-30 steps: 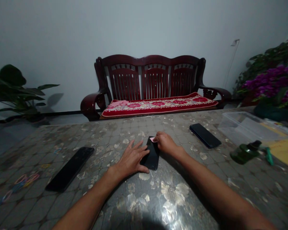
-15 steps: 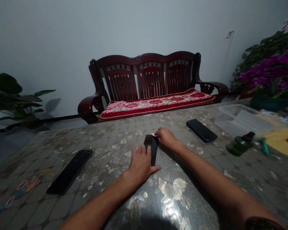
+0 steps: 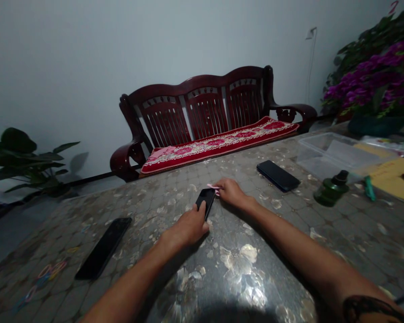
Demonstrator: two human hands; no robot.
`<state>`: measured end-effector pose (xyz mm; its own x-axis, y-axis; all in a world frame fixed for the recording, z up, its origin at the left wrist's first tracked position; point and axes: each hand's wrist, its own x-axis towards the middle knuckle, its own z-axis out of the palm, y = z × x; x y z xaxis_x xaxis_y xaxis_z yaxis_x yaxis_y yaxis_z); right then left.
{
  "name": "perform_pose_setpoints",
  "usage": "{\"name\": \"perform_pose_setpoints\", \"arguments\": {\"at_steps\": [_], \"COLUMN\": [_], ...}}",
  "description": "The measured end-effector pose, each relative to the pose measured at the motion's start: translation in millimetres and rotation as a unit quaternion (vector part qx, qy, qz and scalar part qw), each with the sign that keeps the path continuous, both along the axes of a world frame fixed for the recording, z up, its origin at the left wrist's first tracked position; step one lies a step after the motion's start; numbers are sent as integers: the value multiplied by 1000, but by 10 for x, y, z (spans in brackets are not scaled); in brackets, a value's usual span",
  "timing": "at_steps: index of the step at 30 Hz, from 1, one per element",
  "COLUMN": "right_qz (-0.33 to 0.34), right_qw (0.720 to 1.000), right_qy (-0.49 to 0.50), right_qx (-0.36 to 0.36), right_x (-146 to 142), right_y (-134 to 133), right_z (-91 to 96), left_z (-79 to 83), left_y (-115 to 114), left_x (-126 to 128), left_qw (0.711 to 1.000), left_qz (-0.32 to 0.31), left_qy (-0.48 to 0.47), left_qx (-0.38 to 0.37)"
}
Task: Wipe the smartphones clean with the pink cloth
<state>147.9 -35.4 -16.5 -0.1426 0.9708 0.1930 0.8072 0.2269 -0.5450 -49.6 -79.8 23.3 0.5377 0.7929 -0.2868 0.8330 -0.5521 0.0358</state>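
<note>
A black phone (image 3: 206, 197) sits in the middle of the patterned table (image 3: 242, 269), its far end raised. My left hand (image 3: 187, 227) is closed round the phone's near end and tilts it up. My right hand (image 3: 231, 192) pinches a small pink strip (image 3: 211, 186) at the phone's far right corner. The fingers of both hands are curled.
A second black phone (image 3: 103, 247) lies at the left, a third (image 3: 278, 175) at the right rear. A green bottle (image 3: 330, 191), a clear plastic box (image 3: 336, 154) and yellow paper (image 3: 395, 176) are on the right. Coloured rubber bands (image 3: 49, 271) lie far left. A wooden bench (image 3: 208, 125) stands behind.
My left hand went from lying flat on the phone to gripping its near end and lifting it. The right hand kept its pinch on the pink strip. The view tilted.
</note>
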Motion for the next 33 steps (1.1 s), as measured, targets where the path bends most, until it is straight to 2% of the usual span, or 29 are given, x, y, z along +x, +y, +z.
{"name": "perform_pose_setpoints", "arguments": {"at_steps": [3,6,9,13,18,20,26,28,33], "right_qz": [18,43,59,89,153,145,57,65,140], "right_qw": [995,989,985,978,962,963,980,979,962], "right_qy": [-5,-22,-26,-21,-37,-41,-41,-43,-54], "right_qx": [98,142,161,185,222,221,188,190,230], "right_x": [-67,-131,-199,-369,-534,-503,-340,-377,-527], "right_y": [-90,-133,-159,-273,-391,-348,-183,-223,-372], "right_z": [-21,-37,-60,-94,-99,-89,-74,-89,-118], "left_z": [118,185,171,65,-25,-12,77,68,28], "left_y": [82,120,144,199,244,237,219,233,275], "left_x": [-144,-248,-328,-410,-435,-429,-455,-484,-559], "left_qw": [998,994,991,986,988,989,988,988,988], "left_qz": [-11,-17,-8,-3,29,39,36,28,12], "left_qy": [-57,-95,-120,-159,-148,-143,-146,-150,-152], "left_qx": [-35,-60,-61,-49,-18,-10,-34,-31,-19]}}
